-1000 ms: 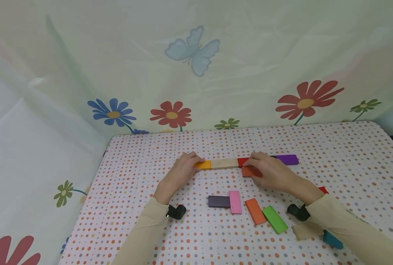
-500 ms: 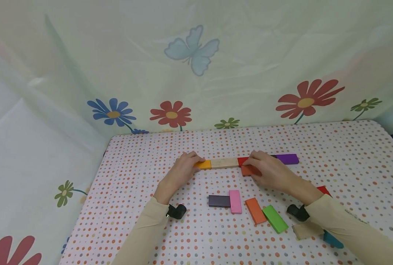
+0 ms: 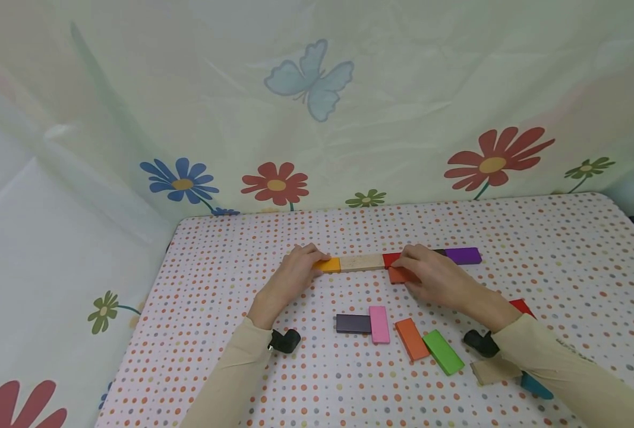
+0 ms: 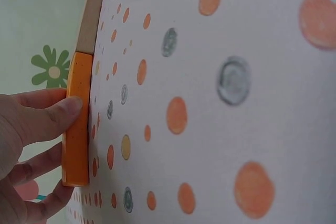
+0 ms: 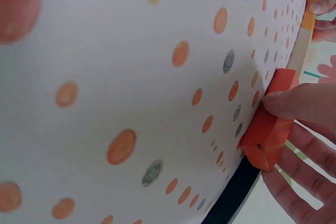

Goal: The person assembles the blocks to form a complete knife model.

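A straight row of wooden blocks lies across the table. At its left end my left hand (image 3: 294, 272) grips a yellow-orange block (image 4: 77, 124), thumb on the near side and fingers at the far side and end. A plain wood block (image 3: 362, 263) touches it, then a red block (image 3: 391, 260), a black block (image 5: 233, 192) mostly behind my hand, and a purple block (image 3: 463, 255) at the right end. My right hand (image 3: 435, 276) pinches an orange-red block (image 5: 269, 124), which lies against the near side of the red one.
Nearer me lie a dark grey block (image 3: 353, 324), a pink block (image 3: 379, 325), an orange block (image 3: 412, 339) and a green block (image 3: 444, 352). By my right sleeve are a tan block (image 3: 494, 371), a teal block (image 3: 536, 385) and a red piece (image 3: 521, 307), partly hidden.
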`<state>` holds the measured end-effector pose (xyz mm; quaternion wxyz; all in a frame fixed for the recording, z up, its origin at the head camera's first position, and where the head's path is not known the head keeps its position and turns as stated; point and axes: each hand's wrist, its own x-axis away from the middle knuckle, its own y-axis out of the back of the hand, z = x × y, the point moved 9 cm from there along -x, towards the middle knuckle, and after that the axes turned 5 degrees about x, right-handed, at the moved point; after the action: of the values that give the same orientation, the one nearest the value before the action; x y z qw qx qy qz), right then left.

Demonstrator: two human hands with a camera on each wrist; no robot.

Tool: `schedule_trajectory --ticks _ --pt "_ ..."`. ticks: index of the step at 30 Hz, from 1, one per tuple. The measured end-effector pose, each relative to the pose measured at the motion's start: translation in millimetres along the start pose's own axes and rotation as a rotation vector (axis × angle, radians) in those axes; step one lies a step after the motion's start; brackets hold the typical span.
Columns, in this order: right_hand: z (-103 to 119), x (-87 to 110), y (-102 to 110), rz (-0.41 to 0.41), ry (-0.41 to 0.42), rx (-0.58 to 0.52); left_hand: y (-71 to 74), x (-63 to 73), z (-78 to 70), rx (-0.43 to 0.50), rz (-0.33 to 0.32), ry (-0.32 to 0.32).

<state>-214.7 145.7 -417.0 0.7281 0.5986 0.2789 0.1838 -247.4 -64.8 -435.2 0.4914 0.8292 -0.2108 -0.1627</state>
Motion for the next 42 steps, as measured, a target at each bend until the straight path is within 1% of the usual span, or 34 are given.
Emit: schedule_trajectory --ticks 11,14,17,19,24,27,29,32,36,42 --pt "1.4 1.3 0.3 -0.007 0.011 -0.005 -3.0 -0.3 0.6 -0.001 0.014 0.0" --pt "5.1 1.1 2.8 -0.021 0.034 -0.015 -2.9 -0.4 0.4 -0.002 0.017 0.001" --pt "16.0 0.4 6.6 -0.016 0.08 -0.032 -2.4 -0.3 0.5 0.0 0.018 0.003" --pt "27.6 -0.1 8.7 0.006 0.125 -0.053 -2.0 0.0 0.8 0.0 0.019 0.007" --pt "61.9 0.3 9.7 0.115 0.259 -0.117 -2.3 0.2 2.1 0.001 0.032 0.021" --pt "79.5 1.3 10.9 0.139 0.341 -0.117 -1.4 0.1 1.9 -0.007 0.028 0.023" --pt "89.0 2.1 11.1 0.139 0.39 -0.099 -0.8 -0.1 1.6 -0.013 0.025 0.023" --pt "96.1 3.3 8.3 0.166 0.416 -0.091 -0.6 -0.1 1.2 -0.017 0.023 0.023" --pt "97.8 5.7 2.5 0.216 0.409 -0.094 -0.9 -0.5 1.2 -0.01 0.023 0.018" --pt "95.9 8.0 -3.9 0.264 0.401 -0.089 -0.7 -0.6 0.6 -0.013 0.019 0.007"
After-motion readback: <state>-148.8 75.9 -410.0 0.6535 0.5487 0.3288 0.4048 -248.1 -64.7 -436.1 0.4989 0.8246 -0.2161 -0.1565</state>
